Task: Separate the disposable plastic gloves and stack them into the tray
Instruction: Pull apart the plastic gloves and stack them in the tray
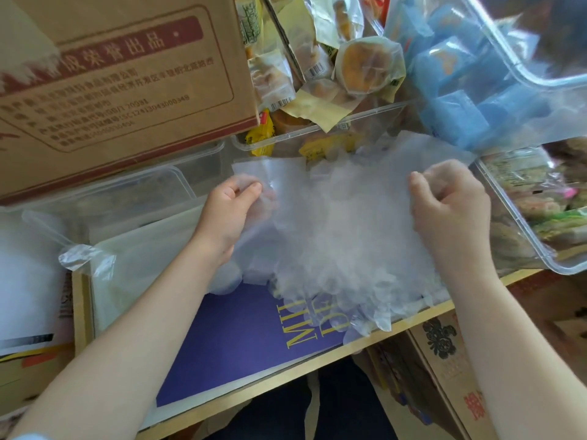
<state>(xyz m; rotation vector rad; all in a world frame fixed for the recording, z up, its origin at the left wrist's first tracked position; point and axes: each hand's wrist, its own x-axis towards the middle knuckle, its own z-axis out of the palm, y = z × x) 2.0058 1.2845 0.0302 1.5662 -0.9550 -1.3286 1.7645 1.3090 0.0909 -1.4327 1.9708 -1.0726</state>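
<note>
A thick bunch of clear disposable plastic gloves (340,236) hangs between my two hands, cuffs up, fingers drooping onto a purple sheet (241,338). My left hand (228,214) pinches the bunch's left cuff edge between thumb and fingers. My right hand (451,204) is closed on the right edge. Left of the bunch stands a frosted rectangular tray (139,249) with thin clear film lying in it; a crumpled piece of film (79,258) hangs over its left rim.
A cardboard box (120,77) with red print stands at the back left. Clear bins of wrapped pastries (349,61), blue packets (470,100) and snacks (540,211) crowd the back and right. Empty clear containers (152,185) sit behind the tray. The wooden board edge (286,376) runs below.
</note>
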